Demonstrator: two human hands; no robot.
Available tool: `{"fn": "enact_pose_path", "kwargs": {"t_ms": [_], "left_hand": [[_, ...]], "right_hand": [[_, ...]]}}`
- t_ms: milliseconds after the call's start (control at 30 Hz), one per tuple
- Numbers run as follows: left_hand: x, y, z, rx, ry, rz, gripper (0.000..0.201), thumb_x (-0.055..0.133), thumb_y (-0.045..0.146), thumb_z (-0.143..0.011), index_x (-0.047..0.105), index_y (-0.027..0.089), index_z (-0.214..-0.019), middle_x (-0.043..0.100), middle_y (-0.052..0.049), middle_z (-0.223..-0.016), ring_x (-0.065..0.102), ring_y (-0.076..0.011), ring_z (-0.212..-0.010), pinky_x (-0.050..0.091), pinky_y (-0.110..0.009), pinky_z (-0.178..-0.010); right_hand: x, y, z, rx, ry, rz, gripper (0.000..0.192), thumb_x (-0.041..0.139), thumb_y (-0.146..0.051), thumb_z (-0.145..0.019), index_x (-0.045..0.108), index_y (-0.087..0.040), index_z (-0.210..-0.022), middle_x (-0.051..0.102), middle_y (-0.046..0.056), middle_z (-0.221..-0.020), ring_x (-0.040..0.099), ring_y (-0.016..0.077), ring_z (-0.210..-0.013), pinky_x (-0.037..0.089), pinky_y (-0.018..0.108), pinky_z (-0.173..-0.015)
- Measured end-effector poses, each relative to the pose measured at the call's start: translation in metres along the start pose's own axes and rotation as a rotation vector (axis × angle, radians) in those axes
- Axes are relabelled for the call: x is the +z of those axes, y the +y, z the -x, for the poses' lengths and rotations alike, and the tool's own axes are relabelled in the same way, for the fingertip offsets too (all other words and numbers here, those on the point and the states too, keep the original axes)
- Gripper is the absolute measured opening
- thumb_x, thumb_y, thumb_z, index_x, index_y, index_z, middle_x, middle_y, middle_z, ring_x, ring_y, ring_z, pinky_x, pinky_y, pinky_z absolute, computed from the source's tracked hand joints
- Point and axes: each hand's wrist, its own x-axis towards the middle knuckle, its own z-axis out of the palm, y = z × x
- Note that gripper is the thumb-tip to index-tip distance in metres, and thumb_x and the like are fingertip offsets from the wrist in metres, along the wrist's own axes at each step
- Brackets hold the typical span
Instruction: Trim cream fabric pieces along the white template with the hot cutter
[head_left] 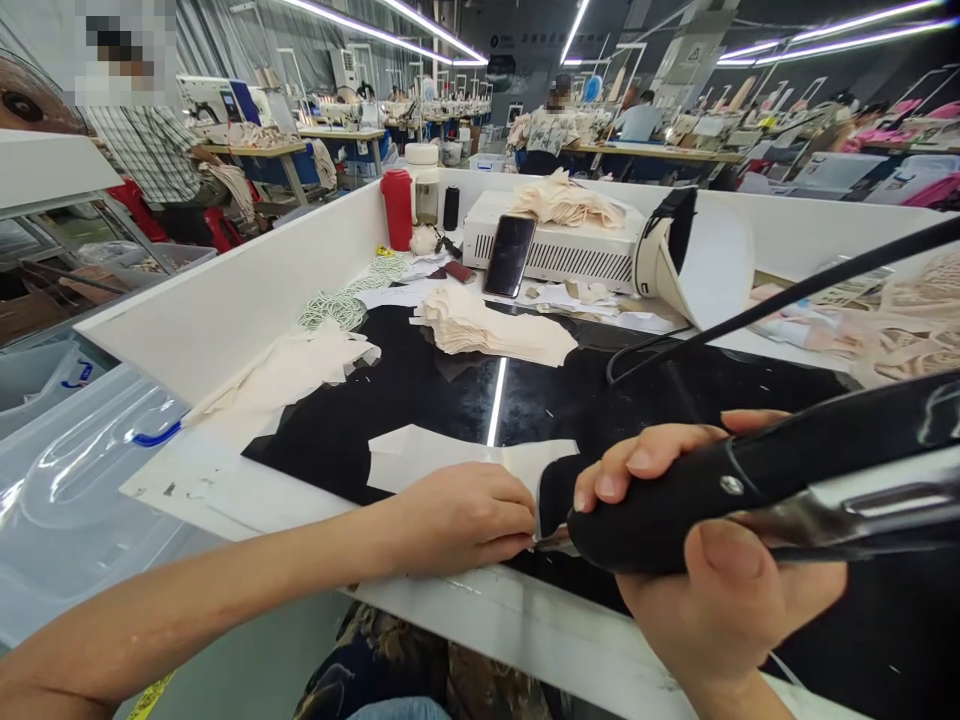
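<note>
Right hand (720,560) near right, grip wrapped tight round the black handle of a hand tool (750,480); thumb on the near side, fingers over the top. Tool body runs off to the right edge, metal part under it, its tip pointing left at the cloth edge. A black cable (787,300) runs from the right edge across to the middle of the table.

Left hand (465,515) just left of the tool tip, grip narrow, fingertips pinching the edge of a pale cloth piece (450,455) that lies flat on the black table (420,390). Hand and tool tip are just beside each other; can't tell if they touch. Forearm comes in from the near left.

Near left, off the table: clear plastic bin lid (82,470) with a blue clip.

Mid table: a stack of cream cloth pieces (487,330) at centre, another loose heap (315,360) to its left against the white side wall (240,290). Green-white cord (337,305) just behind that heap.

Far: white box unit (577,255) with a phone (508,256) leaning on its front and cloth on top. Left of it a red bottle (397,208) and a black thread spool (451,208). Right of the box, a white lamp shade (705,255), tilted.

Beyond the table: rows of sewing tables, people seated at them, strip lights overhead.
</note>
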Motion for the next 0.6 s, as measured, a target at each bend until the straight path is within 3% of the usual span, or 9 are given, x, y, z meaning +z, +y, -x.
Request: {"fn": "enact_pose_path", "kwargs": {"t_ms": [233, 467, 600], "left_hand": [[-0.0023, -0.0005, 0.0003, -0.044, 0.004, 0.021, 0.024, 0.058, 0.020, -0.123, 0.080, 0.014, -0.113, 0.086, -0.009, -0.114, 0.078, -0.0237, -0.107, 0.061, -0.035, -0.100], [-0.0034, -0.0008, -0.0069, -0.103, -0.070, -0.072, 0.014, 0.072, 0.021, -0.116, 0.075, 0.016, -0.104, 0.081, -0.007, -0.104, 0.076, -0.0242, -0.102, 0.060, -0.035, -0.096], [-0.0011, -0.0015, -0.0093, -0.093, -0.037, -0.095, 0.010, 0.077, 0.017, -0.112, 0.074, 0.016, -0.102, 0.079, -0.008, -0.106, 0.074, -0.0236, -0.099, 0.059, -0.035, -0.093]], "right_hand": [[0.0009, -0.0020, -0.0003, 0.002, -0.015, 0.025, 0.051, 0.105, -0.043, -0.083, 0.073, -0.030, -0.120, 0.072, -0.004, -0.082, 0.062, 0.0176, -0.060, 0.056, 0.029, -0.045], [0.0005, -0.0028, 0.0016, 0.023, 0.003, 0.088, 0.055, 0.103, -0.048, -0.082, 0.068, -0.031, -0.122, 0.069, -0.005, -0.083, 0.059, 0.0176, -0.061, 0.056, 0.029, -0.048], [-0.0012, -0.0028, 0.0023, 0.034, 0.002, 0.102, 0.056, 0.101, -0.048, -0.083, 0.069, -0.033, -0.127, 0.069, -0.006, -0.084, 0.059, 0.0175, -0.063, 0.057, 0.029, -0.049]]}}
